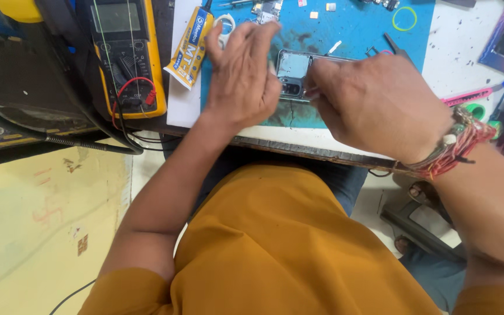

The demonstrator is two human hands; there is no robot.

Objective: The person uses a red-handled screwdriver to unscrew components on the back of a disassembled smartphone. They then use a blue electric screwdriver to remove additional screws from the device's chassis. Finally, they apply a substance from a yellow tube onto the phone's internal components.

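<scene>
An opened phone is kept flat on the blue mat under the left hand, fingers loosely spread — apparently to steady it. The right hand is pinched narrowly on a thin tool, barely visible, wrist bent inward; a glue tube lies just beyond the left fingertips.

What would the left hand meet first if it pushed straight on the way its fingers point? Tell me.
The left hand points up and away across the blue mat. First in that line is probably the white ring-shaped item by its fingertips, beside the yellow glue tube; depth is unclear.
</scene>
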